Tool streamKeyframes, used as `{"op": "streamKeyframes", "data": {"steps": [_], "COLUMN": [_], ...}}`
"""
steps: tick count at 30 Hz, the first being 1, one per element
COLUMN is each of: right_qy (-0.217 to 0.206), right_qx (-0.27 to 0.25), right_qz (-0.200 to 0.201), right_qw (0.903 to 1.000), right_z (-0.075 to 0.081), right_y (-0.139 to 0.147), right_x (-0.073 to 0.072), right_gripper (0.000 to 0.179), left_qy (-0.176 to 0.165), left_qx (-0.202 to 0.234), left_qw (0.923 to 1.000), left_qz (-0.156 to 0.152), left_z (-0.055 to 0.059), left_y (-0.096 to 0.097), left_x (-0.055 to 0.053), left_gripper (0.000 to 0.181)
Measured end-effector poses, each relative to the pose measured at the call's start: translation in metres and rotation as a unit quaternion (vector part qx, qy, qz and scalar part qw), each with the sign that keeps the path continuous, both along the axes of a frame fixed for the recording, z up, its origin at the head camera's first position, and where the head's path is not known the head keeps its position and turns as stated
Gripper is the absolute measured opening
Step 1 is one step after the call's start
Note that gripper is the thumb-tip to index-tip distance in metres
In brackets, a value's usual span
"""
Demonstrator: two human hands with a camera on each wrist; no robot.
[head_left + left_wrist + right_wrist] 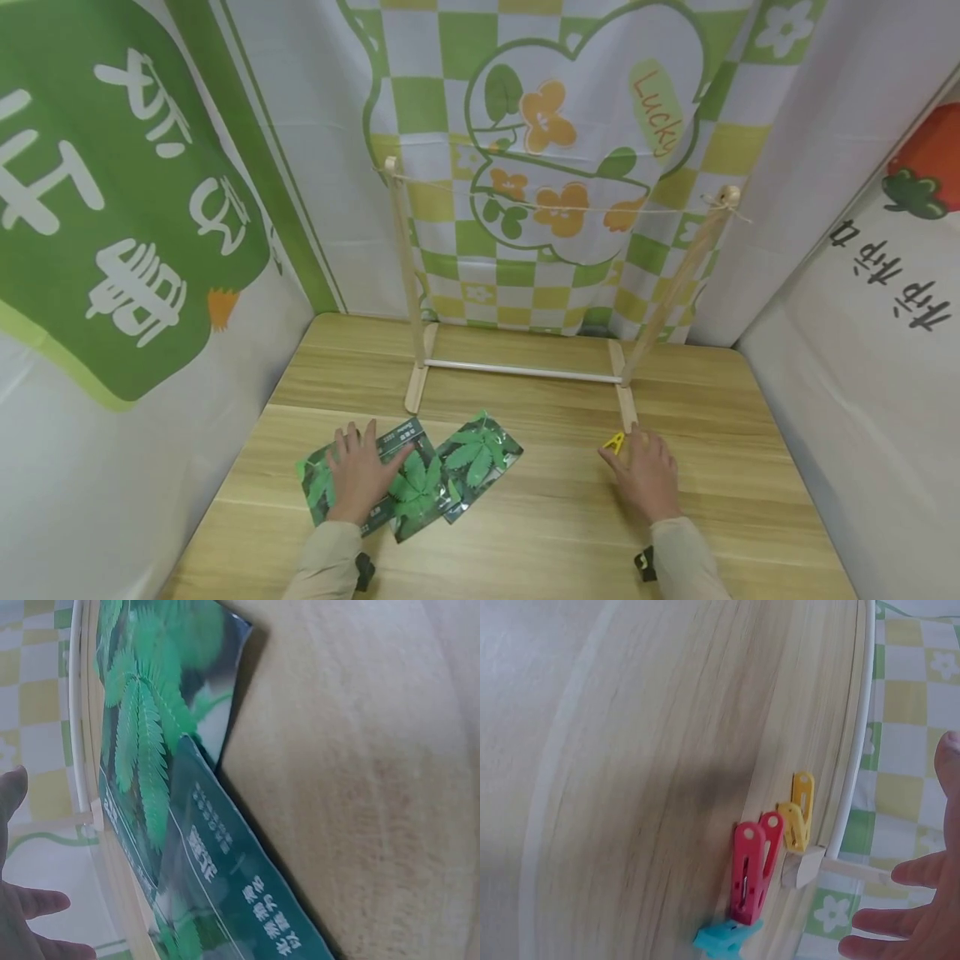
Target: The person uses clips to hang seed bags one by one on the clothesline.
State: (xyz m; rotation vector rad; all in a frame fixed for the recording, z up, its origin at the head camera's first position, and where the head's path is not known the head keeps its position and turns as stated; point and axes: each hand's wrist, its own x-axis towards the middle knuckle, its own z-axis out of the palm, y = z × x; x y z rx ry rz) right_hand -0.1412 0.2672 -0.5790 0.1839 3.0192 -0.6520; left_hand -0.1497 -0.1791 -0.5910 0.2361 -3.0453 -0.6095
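1. Beige sleeves [326, 558], 1 per arm, closest in, over the wood-grain surface [540, 517].
2. Left hand [358, 473]: grip released, fingers spread above the packets, grasping nothing. Can't tell from here whether a fingertip touches.
3. 3 leaf-print packets on the surface, overlapping in a row: left packet [318, 492] partly hidden by that hand, middle packet [420, 483] near its thumb, right packet [480, 457] farther along.
4. Right hand [648, 475]: grip released, fingers extended, held nothing. Right wrist view shows the fingers apart from the clips.
5. 3 clips on the surface by that hand: yellow clip [615, 442] just beside a foot of the stand, red clip [754, 866] next, teal clip [724, 941] at the red one's end.
6. Wooden stand [407, 275] behind: 2 posts, string [555, 206] between the tops, white rod [525, 371] down low. Checkered curtain [420, 104] at the back.
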Motion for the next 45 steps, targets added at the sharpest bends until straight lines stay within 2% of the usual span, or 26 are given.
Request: {"op": "streamKeyframes", "data": {"steps": [4, 11, 19, 29, 35, 41, 45], "right_qy": [-0.003, -0.013, -0.044, -0.063, -0.049, -0.058, -0.069], "right_qx": [-0.009, -0.018, -0.026, -0.019, -0.012, -0.034, -0.026], "right_qz": [-0.01, -0.029, -0.049, -0.064, -0.066, -0.081, -0.082], "right_qw": [0.9999, 0.9993, 0.9975, 0.9958, 0.9965, 0.9945, 0.994], "right_z": [0.0, -0.001, 0.0, -0.002, -0.008, -0.013, -0.014], "right_y": [0.005, 0.013, 0.022, 0.03, 0.037, 0.041, 0.04], "right_x": [0.002, 0.005, 0.009, 0.012, 0.013, 0.02, 0.026], "right_gripper": [0.088, 0.09, 0.092, 0.099, 0.094, 0.097, 0.093], "left_qy": [-0.002, -0.043, -0.047, -0.077, -0.089, -0.104, -0.115], "left_qx": [0.005, 0.016, 0.037, 0.039, 0.039, 0.035, 0.03], "left_qw": [0.9999, 0.9986, 0.9969, 0.9932, 0.9911, 0.9879, 0.9849], "left_qz": [0.013, 0.026, 0.05, 0.079, 0.09, 0.109, 0.126], "left_z": [0.0, -0.005, -0.005, -0.009, -0.009, -0.008, -0.007], "left_y": [-0.003, -0.012, -0.021, -0.029, -0.034, -0.036, -0.037], "left_x": [0.003, 0.005, 0.01, 0.014, 0.016, 0.018, 0.02], "left_gripper": [0.095, 0.1, 0.098, 0.103, 0.103, 0.103, 0.103]}}
